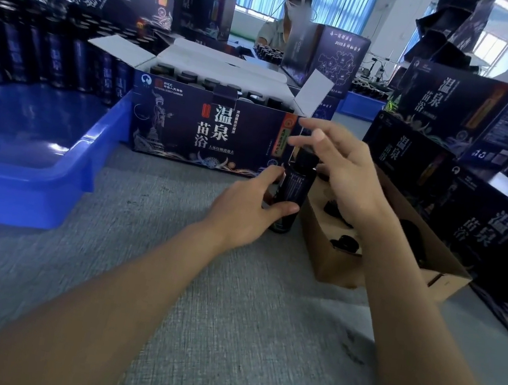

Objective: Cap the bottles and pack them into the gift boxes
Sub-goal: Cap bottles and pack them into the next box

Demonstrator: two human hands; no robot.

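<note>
A dark bottle [293,192] stands upright on the grey table [197,283], just in front of the open gift box [209,131]. My left hand [243,207] grips the bottle's body from the left. My right hand [341,163] hovers over the bottle's top with its fingers spread and relaxed; the black cap [306,154] sits on the neck right under those fingers. Inside the gift box stand several capped bottles [217,83], and its white flaps are open.
A brown cardboard box [381,247] with loose black caps lies to the right. A blue plastic tray [27,151] sits at left, rows of bottles [43,56] behind it. Closed gift boxes [480,196] are stacked right and rear. Another person [284,22] sits across the table.
</note>
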